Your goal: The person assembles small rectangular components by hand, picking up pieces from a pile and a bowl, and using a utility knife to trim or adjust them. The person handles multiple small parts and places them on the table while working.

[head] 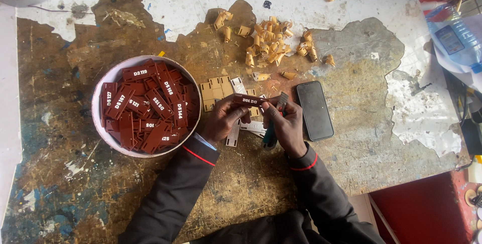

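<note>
A dark red engraved tag is held level between both hands, just above the worn, paint-flaked surface, lettered face turned up toward the camera, so that it appears to be presented for working along its edge. The left hand is closed on the tag's left end; its fingers are curled in tight, with the thumb pressed from below as far as can be told. The right hand steadies the tag's right end with its fingertips while a teal-handled tool is gripped in the same fist, the handle pointing down toward the sleeve and a pale ridged piece, perhaps the blade or a file end, rising beside the tag. Neither hand is spread open; both are shut around what they carry.

A round white tub filled with many more red tags sits just left of the left hand, within easy reach. Tan blank plates and a few white strips lie directly under and behind the hands. A heap of curled tan shavings is gathered farther back, well apart from the tub. A black phone lies face up just right of the right hand. A plastic bottle rests at the far right edge.
</note>
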